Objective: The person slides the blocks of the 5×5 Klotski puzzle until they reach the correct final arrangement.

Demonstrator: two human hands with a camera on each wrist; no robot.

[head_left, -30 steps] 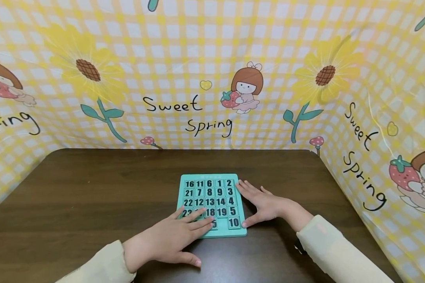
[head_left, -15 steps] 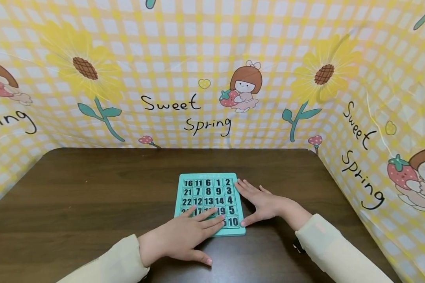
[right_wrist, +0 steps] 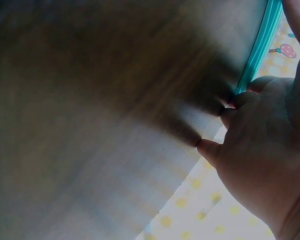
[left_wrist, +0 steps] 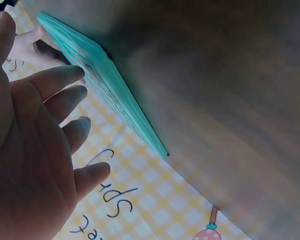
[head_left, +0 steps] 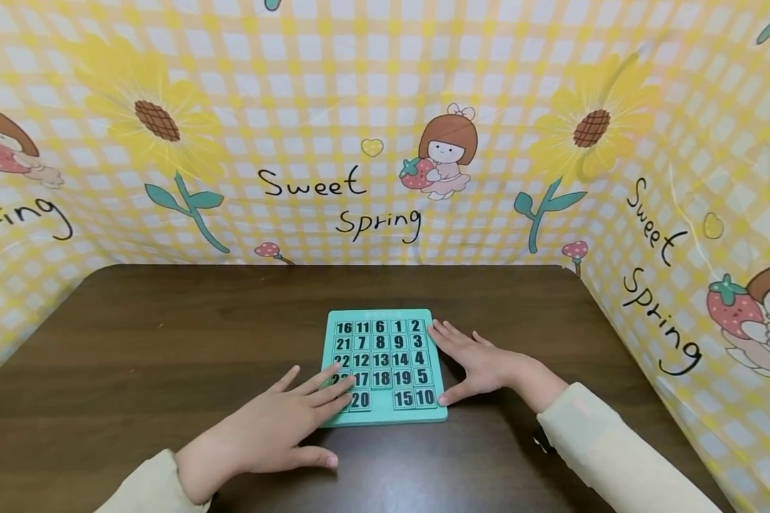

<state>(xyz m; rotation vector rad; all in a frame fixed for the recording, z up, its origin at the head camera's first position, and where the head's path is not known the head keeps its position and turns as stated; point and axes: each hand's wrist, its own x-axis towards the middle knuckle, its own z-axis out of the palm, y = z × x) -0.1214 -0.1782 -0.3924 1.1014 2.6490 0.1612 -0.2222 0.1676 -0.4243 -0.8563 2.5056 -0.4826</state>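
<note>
Brown table, turquoise number puzzle, black numerals, left hand, right hand, both splayed

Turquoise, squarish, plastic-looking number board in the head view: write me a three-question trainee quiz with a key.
1. Which row of the turquoise, squarish, plastic-looking number board visibly has a tile missing: A) top, B) middle, C) bottom?
2. True or false: the bare left hand reaches over the board's near left corner.
3. Fill in the last number: the top row reads 16, 11, 6, 1, __.

Key: 1. C; 2. True; 3. 2
</note>
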